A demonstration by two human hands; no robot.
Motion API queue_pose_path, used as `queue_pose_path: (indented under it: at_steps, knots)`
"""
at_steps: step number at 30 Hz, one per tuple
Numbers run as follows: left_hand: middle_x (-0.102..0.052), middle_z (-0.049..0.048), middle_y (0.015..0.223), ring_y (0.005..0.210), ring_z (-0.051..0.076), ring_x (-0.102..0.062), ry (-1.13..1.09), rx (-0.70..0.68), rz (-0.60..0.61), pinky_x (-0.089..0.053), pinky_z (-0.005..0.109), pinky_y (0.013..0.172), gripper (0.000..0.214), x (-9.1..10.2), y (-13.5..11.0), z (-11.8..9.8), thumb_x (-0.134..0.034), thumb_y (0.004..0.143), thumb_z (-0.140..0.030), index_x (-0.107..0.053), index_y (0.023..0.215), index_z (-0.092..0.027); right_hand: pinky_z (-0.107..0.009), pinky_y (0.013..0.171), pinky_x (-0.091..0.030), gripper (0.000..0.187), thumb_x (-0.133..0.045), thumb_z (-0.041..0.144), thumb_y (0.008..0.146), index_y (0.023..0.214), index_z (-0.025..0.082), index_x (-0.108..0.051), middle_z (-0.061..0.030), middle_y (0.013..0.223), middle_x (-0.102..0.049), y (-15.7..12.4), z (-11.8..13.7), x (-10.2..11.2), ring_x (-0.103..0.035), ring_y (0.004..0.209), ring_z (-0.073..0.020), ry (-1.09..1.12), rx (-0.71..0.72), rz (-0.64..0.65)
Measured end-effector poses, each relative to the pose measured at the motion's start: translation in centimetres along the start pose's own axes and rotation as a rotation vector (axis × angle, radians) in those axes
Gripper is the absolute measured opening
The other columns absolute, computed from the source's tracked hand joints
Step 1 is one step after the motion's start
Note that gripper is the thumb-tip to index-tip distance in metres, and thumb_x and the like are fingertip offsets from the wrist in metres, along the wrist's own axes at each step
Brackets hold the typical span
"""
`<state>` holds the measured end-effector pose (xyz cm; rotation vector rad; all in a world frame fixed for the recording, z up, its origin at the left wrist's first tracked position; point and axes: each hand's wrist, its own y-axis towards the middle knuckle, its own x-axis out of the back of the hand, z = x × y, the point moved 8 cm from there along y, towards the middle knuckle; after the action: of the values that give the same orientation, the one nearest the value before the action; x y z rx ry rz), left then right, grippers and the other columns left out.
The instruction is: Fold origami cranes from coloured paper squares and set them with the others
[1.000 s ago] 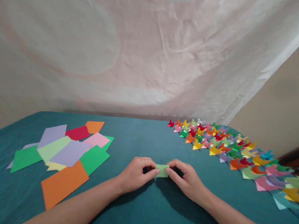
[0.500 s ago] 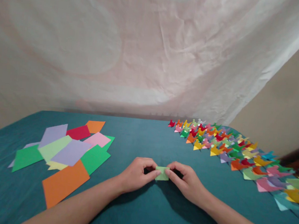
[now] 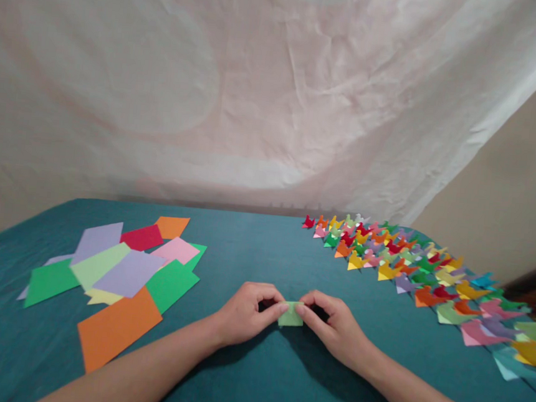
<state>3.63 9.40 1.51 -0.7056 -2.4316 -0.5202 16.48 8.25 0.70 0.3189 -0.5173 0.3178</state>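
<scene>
A small light green piece of paper [image 3: 291, 316], seemingly folded, is held just above the table at the centre. My left hand [image 3: 254, 312] pinches its upper left corner between thumb and fingers. At the upper right corner, my right hand [image 3: 324, 321] grips it the same way, thumb in front. The fingers behind the paper are partly hidden. Its lower edge hangs below both thumbs.
Loose paper sheets, among them an orange sheet [image 3: 119, 331] and a purple sheet [image 3: 130, 273], overlap on the left. Rows of colourful folded paper birds [image 3: 388, 271] line the right side. A teal cloth [image 3: 245, 243] covers the table; a pale sheet [image 3: 239, 98] hangs behind.
The green paper has tilted slightly and the thumbs have shifted a little toward its top edge. Both hands keep their hold in nearly the same place.
</scene>
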Motion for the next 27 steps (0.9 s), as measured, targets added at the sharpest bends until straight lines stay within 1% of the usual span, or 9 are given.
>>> queue_pose_path:
  at_steps: [4, 7, 10, 13, 16, 18, 21, 24, 27]
  knots:
    - [-0.062, 0.0005, 0.073, 0.069, 0.012, -0.054, 0.067, -0.060, -0.039, -0.037, 0.023, 0.068, 0.022, 0.5, -0.1, -0.9, -0.048, 0.088, -0.027, -0.061, 0.075, -0.015, -0.023, 0.062, -0.042, 0.014, -0.055, 0.030, 0.084, 0.083, 0.017, -0.060, -0.0007, 0.072, -0.058, 0.0, 0.2, 0.0, -0.052, 0.066, -0.0128, -0.014, 0.033, 0.013]
    - [-0.063, -0.0005, 0.073, 0.069, 0.012, -0.053, 0.103, -0.076, -0.039, -0.036, 0.024, 0.070, 0.023, 0.5, -0.1, -1.1, -0.046, 0.090, -0.027, -0.061, 0.075, -0.017, -0.023, 0.062, -0.041, 0.011, -0.057, 0.028, 0.082, 0.080, 0.018, -0.058, -0.0001, 0.072, -0.057, -0.1, 0.4, -0.2, -0.051, 0.065, -0.0123, -0.046, 0.064, 0.040]
    - [-0.062, -0.0003, 0.074, 0.071, 0.012, -0.054, 0.088, -0.062, -0.056, -0.036, 0.024, 0.070, 0.026, 0.6, -0.1, -0.8, -0.043, 0.092, -0.027, -0.060, 0.076, -0.016, -0.022, 0.060, -0.039, 0.013, -0.055, 0.027, 0.083, 0.073, 0.018, -0.055, 0.0012, 0.067, -0.054, -0.1, 0.7, -0.1, -0.049, 0.062, -0.0114, -0.088, 0.084, 0.029]
    - [-0.062, 0.0001, 0.074, 0.072, 0.012, -0.055, 0.055, -0.055, -0.078, -0.037, 0.023, 0.070, 0.027, 0.6, -0.1, -0.4, -0.043, 0.092, -0.029, -0.060, 0.075, -0.015, -0.022, 0.059, -0.039, 0.015, -0.055, 0.026, 0.084, 0.071, 0.018, -0.053, 0.0013, 0.066, -0.053, 0.0, 0.9, 0.0, -0.049, 0.061, -0.0113, -0.132, 0.111, 0.013]
    - [-0.062, 0.0007, 0.075, 0.073, 0.012, -0.056, 0.024, -0.063, -0.090, -0.038, 0.023, 0.070, 0.026, 0.6, 0.0, -0.3, -0.044, 0.092, -0.028, -0.061, 0.077, -0.016, -0.023, 0.060, -0.041, 0.017, -0.052, 0.025, 0.086, 0.071, 0.018, -0.054, -0.0001, 0.066, -0.055, 0.0, 1.0, 0.2, -0.050, 0.063, -0.0123, -0.201, 0.180, -0.014]
    - [-0.063, 0.0015, 0.079, 0.076, 0.013, -0.057, 0.029, -0.085, -0.094, -0.039, 0.024, 0.072, 0.019, 0.6, -0.1, -0.4, -0.048, 0.090, -0.025, -0.063, 0.081, -0.016, -0.024, 0.062, -0.042, 0.017, -0.050, 0.024, 0.088, 0.073, 0.018, -0.057, -0.0016, 0.068, -0.057, 0.0, 1.1, 0.4, -0.052, 0.065, -0.0135, -0.261, 0.244, -0.045]
    - [-0.065, 0.0018, 0.085, 0.083, 0.015, -0.057, 0.117, -0.139, -0.112, -0.039, 0.026, 0.077, 0.009, 0.8, -0.3, -0.9, -0.055, 0.084, -0.019, -0.063, 0.083, -0.019, -0.028, 0.067, -0.043, 0.015, -0.049, 0.021, 0.089, 0.081, 0.019, -0.061, -0.0040, 0.073, -0.061, -0.3, 1.7, 0.5, -0.054, 0.072, -0.0157, -0.389, 0.362, -0.086]
    - [-0.065, 0.0012, 0.085, 0.085, 0.015, -0.057, 0.216, -0.193, -0.156, -0.037, 0.028, 0.078, 0.008, 1.0, -0.5, -1.5, -0.056, 0.081, -0.015, -0.063, 0.081, -0.020, -0.031, 0.072, -0.044, 0.013, -0.048, 0.018, 0.087, 0.086, 0.018, -0.061, -0.0052, 0.076, -0.063, -0.5, 2.5, 0.6, -0.056, 0.077, -0.0173, -0.481, 0.452, -0.124]
    - [-0.065, 0.0015, 0.085, 0.083, 0.015, -0.057, 0.262, -0.243, -0.196, -0.037, 0.029, 0.077, 0.008, 1.3, -0.7, -1.9, -0.055, 0.082, -0.015, -0.062, 0.081, -0.020, -0.032, 0.074, -0.045, 0.014, -0.048, 0.015, 0.086, 0.089, 0.019, -0.060, -0.0057, 0.080, -0.064, -0.7, 3.1, 0.8, -0.057, 0.081, -0.0181, -0.494, 0.500, -0.155]
